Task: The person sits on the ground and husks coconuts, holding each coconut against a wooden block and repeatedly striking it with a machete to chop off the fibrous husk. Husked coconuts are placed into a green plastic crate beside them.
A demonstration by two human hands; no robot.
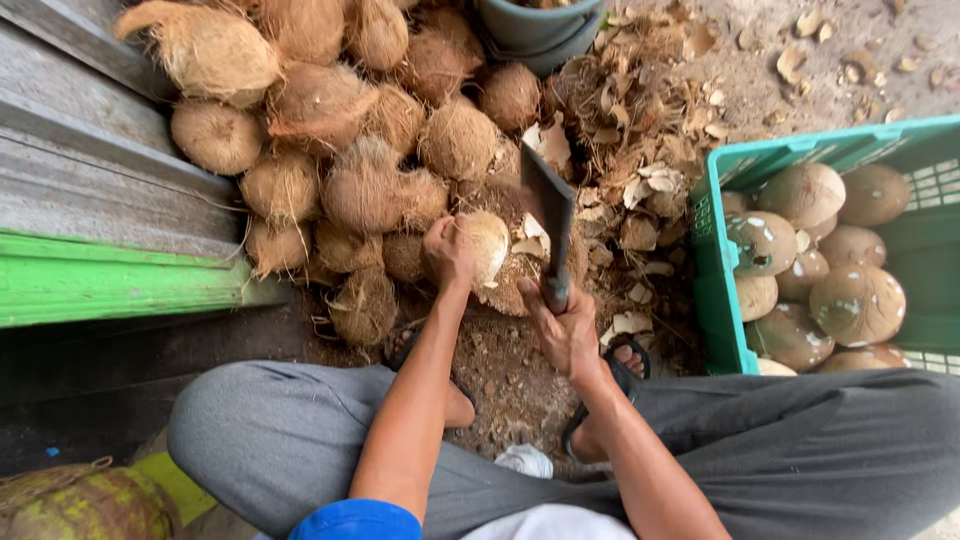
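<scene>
A partly husked coconut [487, 245] sits on the ground between the person's feet, with the left hand [449, 250] clamped over its near left side. It looks hard, heavy and round, likely to roll, so best held from above. The right hand [565, 330] grips a cleaver [548, 205] handle. Left lie husked coconuts [360, 185]; right, a green crate [722, 300], cut off.

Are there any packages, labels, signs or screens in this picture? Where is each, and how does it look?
No labels, signs or screens.
Containers only:
Green crate: right side, rectangular slotted plastic, holds peeled coconuts.
Grey bucket: top centre, round, behind the husked coconuts.
</scene>
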